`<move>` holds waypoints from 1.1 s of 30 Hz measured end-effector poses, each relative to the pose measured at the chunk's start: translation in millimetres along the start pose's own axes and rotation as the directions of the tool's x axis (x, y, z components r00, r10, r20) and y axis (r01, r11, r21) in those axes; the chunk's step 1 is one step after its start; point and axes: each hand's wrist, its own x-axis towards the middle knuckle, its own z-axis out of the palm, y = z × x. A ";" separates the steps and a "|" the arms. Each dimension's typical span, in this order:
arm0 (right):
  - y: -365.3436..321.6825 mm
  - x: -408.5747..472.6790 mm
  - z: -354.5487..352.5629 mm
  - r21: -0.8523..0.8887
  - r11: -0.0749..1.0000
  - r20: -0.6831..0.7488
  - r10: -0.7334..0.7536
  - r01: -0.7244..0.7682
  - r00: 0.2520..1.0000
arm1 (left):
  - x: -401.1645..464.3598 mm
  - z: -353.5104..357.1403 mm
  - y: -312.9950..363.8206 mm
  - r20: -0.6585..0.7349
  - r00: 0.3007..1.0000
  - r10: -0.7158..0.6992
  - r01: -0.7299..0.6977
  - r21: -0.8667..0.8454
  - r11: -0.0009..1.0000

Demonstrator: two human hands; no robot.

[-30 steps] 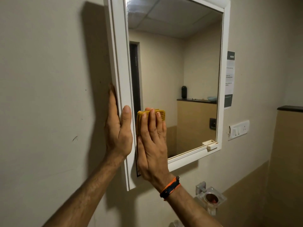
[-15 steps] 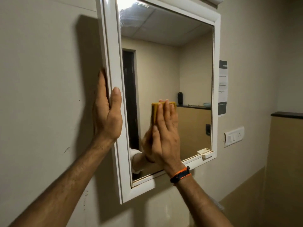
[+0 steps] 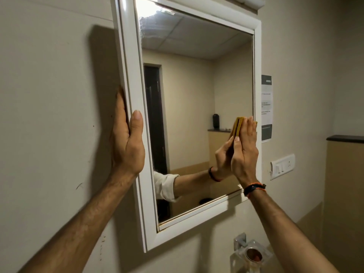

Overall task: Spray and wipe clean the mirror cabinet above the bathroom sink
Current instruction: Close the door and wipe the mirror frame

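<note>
The white-framed mirror cabinet [image 3: 136, 99] hangs on the beige wall and fills the middle of the head view. My left hand [image 3: 127, 142] lies along the cabinet's left frame, its fingers behind the outer side and its thumb on the front. With straight fingers, my right hand [image 3: 245, 152] presses a folded yellow cloth [image 3: 237, 127] flat against the glass near the mirror's right edge. The glass reflects my arm, the cloth, a dark doorway and the ceiling. A hazy smear shows at the mirror's top left. No spray bottle is in view.
A paper notice [image 3: 266, 109] is stuck on the wall right of the cabinet, with a white switch plate [image 3: 282, 166] below it. A clear holder with a metal ring [image 3: 252, 255] juts out under the cabinet. A dark ledge [image 3: 344, 138] tops the tan wall at far right.
My right hand has slid the cloth across the glass from the lower left corner to the right edge. My left hand has stayed on the left frame while the view shifted.
</note>
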 end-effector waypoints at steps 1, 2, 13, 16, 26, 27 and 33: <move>-0.8 2.7 0.5 -0.004 1.000 0.001 0.005 -0.005 1.000 | -0.3 -0.3 0.3 0.002 1.000 -0.005 0.005 0.001 1.000; -1.5 7.1 0.7 -0.008 1.000 0.003 0.009 -0.008 1.000 | -0.7 0.0 0.7 0.003 1.000 -0.009 0.009 0.001 1.000; -61.9 23.8 8.9 0.010 1.000 0.056 -0.015 0.014 0.998 | -1.6 0.1 9.6 0.023 0.999 -0.034 0.034 -0.004 0.999; -113.7 0.4 26.3 0.041 0.984 0.090 -0.176 0.173 0.980 | -1.3 -0.3 10.6 0.030 0.999 -0.041 0.041 -0.003 0.999; -196.6 -35.9 60.7 0.114 0.926 0.138 -0.372 0.359 0.918 | -1.1 1.4 10.6 0.017 0.999 -0.051 0.052 -0.066 0.996; -197.0 -34.7 60.0 0.107 0.927 0.145 -0.373 0.360 0.916 | -0.5 0.6 10.4 0.024 0.998 -0.050 0.052 -0.064 0.997; -215.5 3.5 64.8 0.080 0.923 0.084 -0.383 0.377 0.920 | 44.4 3.0 28.2 0.009 0.998 -0.062 0.062 -0.049 0.997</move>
